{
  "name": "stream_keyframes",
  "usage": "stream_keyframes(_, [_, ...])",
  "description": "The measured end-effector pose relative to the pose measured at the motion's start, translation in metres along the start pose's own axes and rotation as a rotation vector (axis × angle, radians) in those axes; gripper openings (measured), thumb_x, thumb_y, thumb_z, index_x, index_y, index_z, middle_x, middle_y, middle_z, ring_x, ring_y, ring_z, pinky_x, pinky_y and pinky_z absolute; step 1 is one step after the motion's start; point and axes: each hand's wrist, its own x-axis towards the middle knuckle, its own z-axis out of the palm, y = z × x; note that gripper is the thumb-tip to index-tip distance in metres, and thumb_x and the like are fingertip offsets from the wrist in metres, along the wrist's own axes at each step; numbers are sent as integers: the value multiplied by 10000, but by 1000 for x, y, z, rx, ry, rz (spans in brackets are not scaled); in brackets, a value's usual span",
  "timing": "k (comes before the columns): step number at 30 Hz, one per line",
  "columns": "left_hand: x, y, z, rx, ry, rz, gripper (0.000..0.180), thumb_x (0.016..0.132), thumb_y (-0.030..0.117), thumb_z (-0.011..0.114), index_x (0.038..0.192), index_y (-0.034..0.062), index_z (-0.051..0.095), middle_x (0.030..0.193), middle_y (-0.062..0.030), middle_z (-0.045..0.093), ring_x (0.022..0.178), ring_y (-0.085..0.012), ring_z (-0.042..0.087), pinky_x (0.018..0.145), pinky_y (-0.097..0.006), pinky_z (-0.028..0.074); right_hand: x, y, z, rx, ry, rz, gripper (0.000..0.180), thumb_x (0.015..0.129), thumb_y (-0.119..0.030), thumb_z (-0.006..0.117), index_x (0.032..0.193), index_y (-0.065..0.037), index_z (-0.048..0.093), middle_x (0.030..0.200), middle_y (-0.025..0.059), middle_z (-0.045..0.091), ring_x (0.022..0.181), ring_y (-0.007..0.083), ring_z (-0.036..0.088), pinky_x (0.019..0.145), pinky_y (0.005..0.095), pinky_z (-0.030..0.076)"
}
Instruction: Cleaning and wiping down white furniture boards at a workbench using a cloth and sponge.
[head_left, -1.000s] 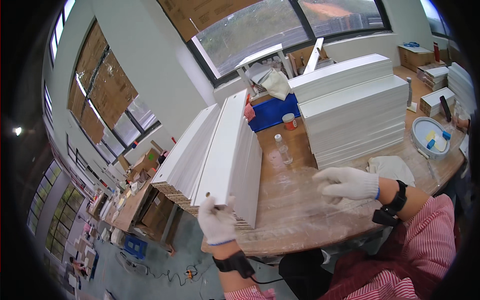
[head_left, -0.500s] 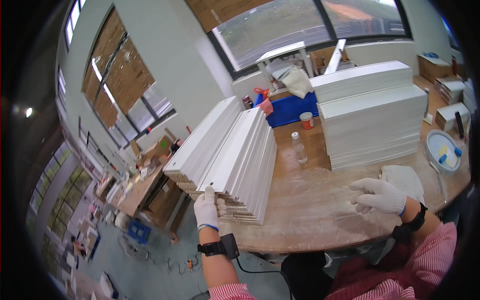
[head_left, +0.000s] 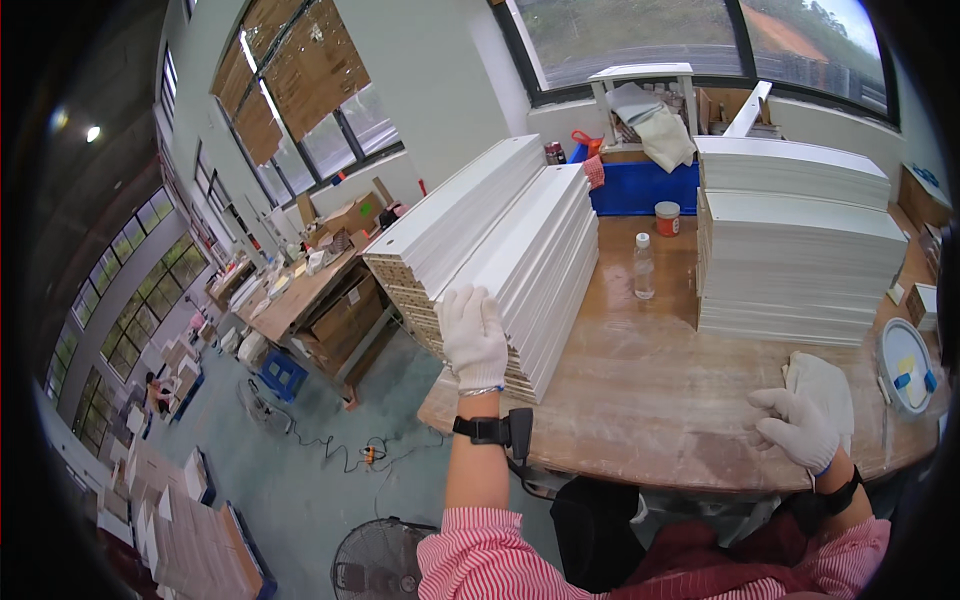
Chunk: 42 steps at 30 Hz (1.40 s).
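White-gloved, my left hand rests on the near end of a stack of white boards, its fingers laid over the top edge. The stack stands in two adjoining rows on the left of the table, with raw brown board ends showing. At the right, my right hand, also gloved, hovers at the near side of a folded white cloth. Its fingers are loosely bent and apart, with nothing visible in them. Whether it touches the cloth I cannot tell.
Another tall stack of white boards stands at the back right of the wooden table. Between the stacks are a clear bottle and an orange-labelled jar. A round white lid lies far right; a blue bin sits behind.
The view has swung left. My left hand has gone from touching the board edge with its fingertips to lying over the stack's near end. My right hand is now closer to the cloth.
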Motion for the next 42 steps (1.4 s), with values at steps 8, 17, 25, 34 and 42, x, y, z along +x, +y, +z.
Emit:
stream_keyframes(8, [2,-10,19,212,-285,-46,340,982,278,544,1131,4,678,1235,-235,651,1185,-413,563,1079,-504,406,7,30,-10,-301,59,-182,455,971,-254,655,1356,-13,619,1200,201,716,1135,299,686,991,372,532])
stream_keyframes(17, [16,81,55,435,-277,151,576,902,144,649,1457,37,536,1521,-275,468,1400,-474,432,1220,-603,257,-10,93,-44,-253,50,-132,438,994,-336,597,1355,-89,623,1114,182,742,1048,333,709,951,407,538])
stream_keyframes(25, [43,278,161,-522,-687,-183,712,925,169,699,1542,-27,404,1561,-212,460,1452,-330,432,1201,-422,344,-58,135,-104,-235,328,-110,423,1005,-349,578,1323,-79,646,1181,175,728,1086,344,693,980,410,531])
stream_keyframes(34, [54,265,293,-269,-727,161,668,915,222,755,1446,-104,513,1464,-293,535,1348,-352,531,1135,-384,422,-126,213,-233,-470,956,469,402,976,-400,564,1231,-119,698,1225,200,700,1113,379,676,955,473,540])
stream_keyframes(42, [43,331,202,-285,-683,37,535,951,219,703,1409,-35,596,1400,-291,591,1290,-390,568,1082,-420,457,-127,264,-263,-885,1001,683,265,916,-364,654,1042,-148,740,1040,121,678,1030,327,656,839,455,556])
